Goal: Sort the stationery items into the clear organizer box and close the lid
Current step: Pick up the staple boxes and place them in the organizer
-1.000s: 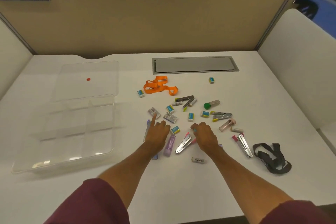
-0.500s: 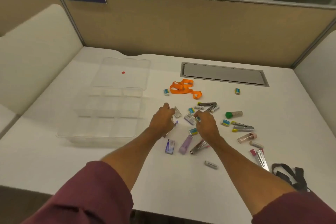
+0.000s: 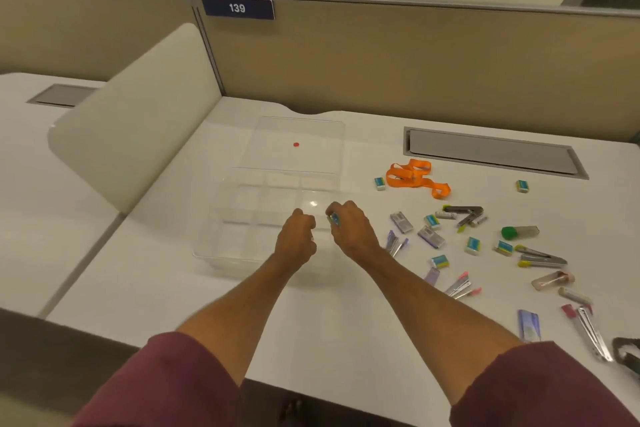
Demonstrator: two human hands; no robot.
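Note:
The clear organizer box (image 3: 221, 239) lies on the white desk, its lid (image 3: 298, 142) open flat behind it with a red dot on it. Both my hands hover over the box's near right compartments. My right hand (image 3: 349, 229) is closed on a small blue and yellow eraser (image 3: 334, 218). My left hand (image 3: 298, 236) is closed in a fist; what it holds is hidden. Loose stationery lies to the right: several erasers (image 3: 472, 245), staple boxes (image 3: 401, 222), staplers (image 3: 540, 258) and an orange lanyard (image 3: 415, 178).
A grey cable hatch (image 3: 491, 152) is set into the desk at the back right. A white divider panel (image 3: 138, 128) stands left of the box. A black lanyard (image 3: 628, 350) lies at the far right edge. A tan partition wall runs behind.
Both hands have moved left from the pile of items to over the organizer box, the right one carrying an eraser. The camera has turned left.

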